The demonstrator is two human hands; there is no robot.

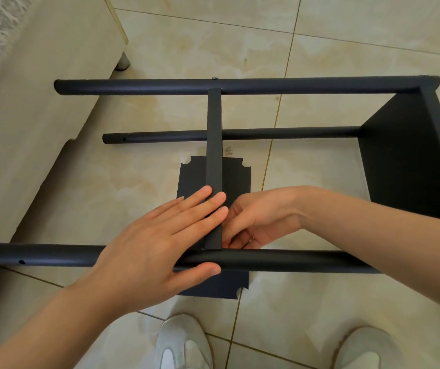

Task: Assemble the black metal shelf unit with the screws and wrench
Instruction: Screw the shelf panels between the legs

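Two white shoes [184,342] sit at the bottom edge on the beige tile floor [320,302]. The black shelf frame lies on its side just beyond them.

Near tube [293,261]: runs left to right, with one open hole [21,261] close to its left end.

Left hand [155,249]: fingers straight and together, laid flat against the left face of the middle shelf [214,161]. The thumb [202,270] lies along the near tube. Nothing is held, the palm only presses.

Right hand [261,219]: fingers curled inward at the right side of the same shelf, just above the near tube. Whether they pinch anything cannot be told, as the fingertips are hidden behind the shelf edge.

The middle shelf is seen edge-on, as a narrow strip spanning from the near tube to the far tube [160,86]. Its near end meets the near tube between the two hands.

Under the frame, a flat black panel [236,179] with notched corners appears to lie on the floor, partly covered by both hands.

Lower tube [280,133]: farther down, parallel to the other two, passing behind the strip.

End panel [405,166]: closes the frame at the right, and all three tubes run to it.

A small silver screw head [214,78] sits on top of the far tube, in line with the middle shelf.

Far left — pale furniture [40,102] on a short round leg [122,62].
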